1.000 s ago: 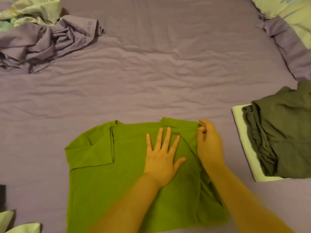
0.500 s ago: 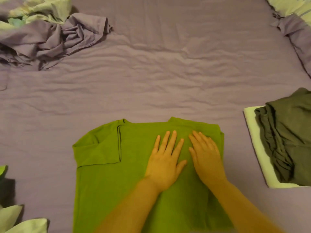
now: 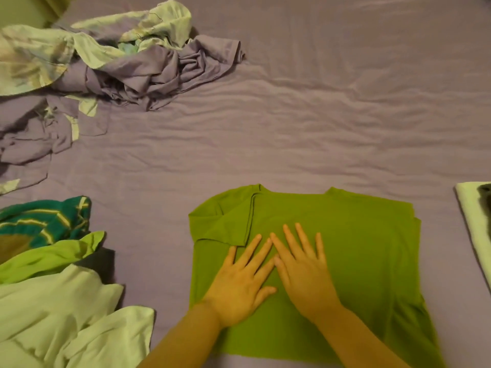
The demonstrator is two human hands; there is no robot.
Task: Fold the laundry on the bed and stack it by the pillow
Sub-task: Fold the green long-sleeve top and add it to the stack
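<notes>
1. Head view, largest item first: the bed (image 3: 318,115), covered in a wrinkled purple sheet, serves as the work surface; its open middle gives flat room for folding.
2. Unfolded laundry occupies the left side: a crumpled purple and pale-green pile (image 3: 106,67) at the far left, and a nearer heap (image 3: 53,301) of light-green, bright-green and teal patterned cloth at the near left. Both lie well apart from the working area, probably awaiting their turn.
3. The green T-shirt (image 3: 358,248) lies flat at the near centre, collar away from the person. Its right-hand edge looks already folded inward; the left sleeve (image 3: 220,224) is spread out — a sign the fold is only partly done.
4. A pale folded item (image 3: 473,221) with a dark garment on top shows at the right edge, most likely the start of the stack. No pillow is in view.
5. The left hand (image 3: 241,285) rests palm-down on the shirt, fingers straight and spread, gripping nothing.
6. The right hand (image 3: 305,272) lies flat just beside it, fingers extended, fingertips nearly touching the left's — apparently smoothing and pinning the cloth before the left side is folded.
</notes>
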